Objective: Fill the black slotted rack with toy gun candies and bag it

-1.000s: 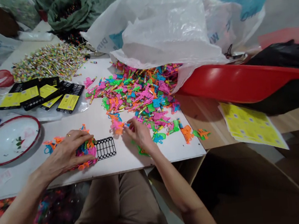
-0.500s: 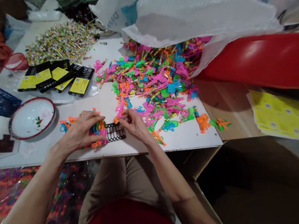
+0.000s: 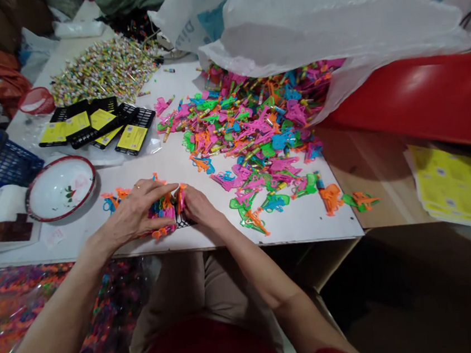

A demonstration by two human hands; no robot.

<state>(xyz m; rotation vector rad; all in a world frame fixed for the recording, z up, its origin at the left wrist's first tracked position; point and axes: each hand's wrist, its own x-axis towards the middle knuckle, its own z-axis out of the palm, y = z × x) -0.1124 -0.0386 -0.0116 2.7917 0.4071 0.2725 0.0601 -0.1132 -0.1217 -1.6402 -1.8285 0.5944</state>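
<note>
- An orange toy (image 3: 180, 198) is pinched between the fingertips of the right hand (image 3: 196, 207) and held upright against the row of toys (image 3: 161, 209) already standing on the black grid (image 3: 184, 223).
- The row is covered by the left hand (image 3: 138, 212), fingers curled down over it; it appears to be pressed so that the pieces are kept packed and upright while another is added.
- Only a small corner of the grid is seen, between the two hands and just below the orange toy; the rest is hidden under the toys and the palms.
- A few loose orange and blue pieces (image 3: 111, 199) are left just beyond the left hand.
- The big toy pile (image 3: 251, 124) is spread well within reach of the right hand, spilling from a white bag (image 3: 328, 20).
- Filled grids with yellow labels (image 3: 95, 124) are laid up-left, near a white bowl (image 3: 60, 187) and a blue basket (image 3: 7, 165).
</note>
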